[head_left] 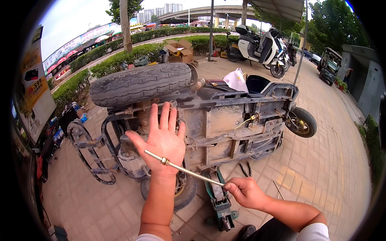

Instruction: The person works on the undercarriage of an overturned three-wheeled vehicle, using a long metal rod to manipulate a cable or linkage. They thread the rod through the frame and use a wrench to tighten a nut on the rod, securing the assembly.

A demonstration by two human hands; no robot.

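My left hand [161, 144] is held out open, palm up and fingers spread, over the dirty underside of a tipped three-wheeled vehicle [225, 120]. A brass-coloured metal rod [193, 174] with a nut [165, 160] near its upper end crosses the heel of that palm; whether it touches the skin, I cannot tell. My right hand [241, 190] grips the rod's lower end. Below the rod, a green floor jack [221, 211] stands at the vehicle's lower side. A large tyre [140, 82] sticks up at the top left of the vehicle.
Pliers [245, 169] and a thin rod [278, 188] lie on the paving [321, 160] at right. Parked scooters [261, 46], a cardboard box [179, 50] and a hedge stand behind. A signboard [34, 80] and clutter line the left. Another small vehicle [329, 66] is farther right.
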